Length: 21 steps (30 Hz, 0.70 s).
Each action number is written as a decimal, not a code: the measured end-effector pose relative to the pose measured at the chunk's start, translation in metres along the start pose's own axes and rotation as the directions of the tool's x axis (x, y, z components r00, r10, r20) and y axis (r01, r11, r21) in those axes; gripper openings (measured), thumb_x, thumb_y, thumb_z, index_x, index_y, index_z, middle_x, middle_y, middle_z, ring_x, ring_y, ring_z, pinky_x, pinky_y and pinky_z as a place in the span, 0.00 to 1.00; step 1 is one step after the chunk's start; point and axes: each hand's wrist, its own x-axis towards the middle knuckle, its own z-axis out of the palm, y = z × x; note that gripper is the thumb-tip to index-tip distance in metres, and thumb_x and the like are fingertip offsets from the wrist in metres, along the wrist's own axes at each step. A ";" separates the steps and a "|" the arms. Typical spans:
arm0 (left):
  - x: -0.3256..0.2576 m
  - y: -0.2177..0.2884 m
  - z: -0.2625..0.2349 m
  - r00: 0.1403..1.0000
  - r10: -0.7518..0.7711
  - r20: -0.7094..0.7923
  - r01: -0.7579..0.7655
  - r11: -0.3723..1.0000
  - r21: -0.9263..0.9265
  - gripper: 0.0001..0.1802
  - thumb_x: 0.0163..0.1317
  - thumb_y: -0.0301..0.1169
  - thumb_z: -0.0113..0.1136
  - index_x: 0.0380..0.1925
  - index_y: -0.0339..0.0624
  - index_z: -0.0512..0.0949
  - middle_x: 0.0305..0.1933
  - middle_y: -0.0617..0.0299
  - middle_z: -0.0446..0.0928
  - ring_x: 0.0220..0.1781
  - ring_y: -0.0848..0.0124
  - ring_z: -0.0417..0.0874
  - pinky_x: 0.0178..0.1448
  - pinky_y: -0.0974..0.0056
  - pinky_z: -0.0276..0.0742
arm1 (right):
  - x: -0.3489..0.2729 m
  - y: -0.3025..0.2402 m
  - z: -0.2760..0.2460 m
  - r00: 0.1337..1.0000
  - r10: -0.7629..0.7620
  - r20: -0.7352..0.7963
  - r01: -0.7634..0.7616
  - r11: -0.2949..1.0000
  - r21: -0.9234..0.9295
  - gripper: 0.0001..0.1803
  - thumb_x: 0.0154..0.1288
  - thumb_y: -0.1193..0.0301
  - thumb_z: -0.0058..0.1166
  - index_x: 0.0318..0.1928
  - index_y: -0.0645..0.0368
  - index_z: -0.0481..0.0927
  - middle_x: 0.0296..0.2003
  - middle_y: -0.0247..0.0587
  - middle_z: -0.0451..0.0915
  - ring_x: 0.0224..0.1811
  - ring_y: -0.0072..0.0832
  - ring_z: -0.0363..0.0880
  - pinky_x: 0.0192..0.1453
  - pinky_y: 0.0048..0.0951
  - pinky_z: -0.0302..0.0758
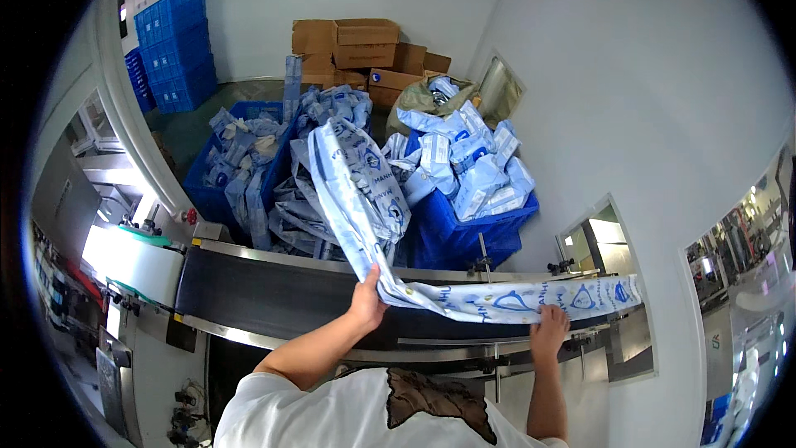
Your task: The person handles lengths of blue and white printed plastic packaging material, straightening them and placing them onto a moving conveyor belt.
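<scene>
A long strip of white and blue printed plastic packaging film (497, 303) lies bent in front of me, over the conveyor belt (240, 282). Its left part rises up and away, beyond the belt, while the rest runs right to the wall opening. My left hand (367, 303) is closed round the film at the bend. Farther right, my right hand (549, 332) has its fingers closed on the strip's near edge. The crumpled upper length of film rests toward a heap of similar film (303, 207) behind the belt.
Behind the belt stand a left blue crate (195, 182) of crumpled packs and a right blue crate (489, 228) heaped with filled packs. Cardboard boxes (365, 41) and stacked blue crates (178, 50) stand farther back. A wall opening (609, 241) meets the belt's right end. Metal rails edge the belt.
</scene>
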 end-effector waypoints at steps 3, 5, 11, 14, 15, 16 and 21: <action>0.007 0.017 -0.003 1.000 0.002 -0.005 -0.002 1.000 -0.026 0.24 0.65 0.46 0.41 0.52 0.39 0.64 0.49 0.53 0.71 0.52 0.58 0.72 0.59 0.51 0.64 | -0.006 0.024 0.028 0.996 0.089 0.023 -0.089 0.996 -0.007 0.14 0.45 0.76 0.53 0.38 0.55 0.74 0.39 0.43 0.71 0.45 0.42 0.67 0.52 0.43 0.63; 0.017 0.030 -0.006 0.999 0.012 -0.039 -0.013 1.000 -0.011 0.25 0.65 0.46 0.41 0.53 0.40 0.63 0.52 0.54 0.70 0.54 0.58 0.71 0.60 0.51 0.63 | -0.004 0.019 0.047 0.995 0.041 0.086 -0.044 0.999 0.028 0.12 0.46 0.74 0.54 0.35 0.56 0.75 0.36 0.42 0.71 0.43 0.42 0.68 0.48 0.40 0.66; 0.070 0.069 0.000 0.994 0.077 -0.073 -0.075 0.997 0.020 0.34 0.62 0.53 0.44 0.58 0.38 0.58 0.59 0.54 0.65 0.59 0.59 0.67 0.61 0.55 0.62 | 0.001 -0.011 0.060 0.998 -0.029 0.056 0.025 0.996 0.080 0.08 0.52 0.67 0.54 0.27 0.58 0.74 0.27 0.42 0.73 0.34 0.43 0.72 0.36 0.41 0.69; 0.068 0.059 0.015 0.989 0.098 0.113 -0.093 0.994 -0.051 0.37 0.61 0.57 0.41 0.60 0.39 0.55 0.62 0.56 0.61 0.62 0.62 0.62 0.64 0.56 0.56 | 0.005 -0.022 0.057 0.997 0.033 0.067 -0.042 0.990 0.137 0.12 0.55 0.63 0.51 0.24 0.59 0.73 0.25 0.45 0.74 0.31 0.45 0.73 0.34 0.43 0.68; 0.063 0.046 0.020 0.987 0.089 0.135 -0.085 0.996 -0.035 0.37 0.61 0.57 0.40 0.61 0.40 0.55 0.62 0.57 0.60 0.63 0.63 0.60 0.65 0.56 0.55 | 0.007 -0.028 0.055 0.997 0.036 0.065 -0.047 0.983 0.175 0.13 0.55 0.63 0.51 0.24 0.60 0.73 0.25 0.45 0.74 0.31 0.45 0.73 0.34 0.43 0.68; 0.059 0.029 0.025 0.975 0.069 0.212 -0.065 0.998 -0.026 0.35 0.62 0.56 0.40 0.61 0.43 0.56 0.62 0.59 0.61 0.64 0.63 0.59 0.65 0.54 0.53 | 0.007 -0.031 0.053 0.997 0.045 0.065 -0.058 0.976 0.210 0.13 0.56 0.62 0.51 0.24 0.60 0.73 0.25 0.45 0.74 0.31 0.45 0.73 0.34 0.43 0.68; 0.027 -0.052 0.045 0.942 -0.220 0.254 0.148 0.950 0.274 0.33 0.59 0.59 0.43 0.57 0.51 0.60 0.53 0.64 0.64 0.53 0.70 0.65 0.58 0.62 0.61 | 0.012 -0.061 0.020 0.932 0.167 0.322 -0.246 0.944 0.221 0.19 0.59 0.55 0.45 0.27 0.59 0.77 0.29 0.48 0.77 0.33 0.48 0.75 0.37 0.44 0.69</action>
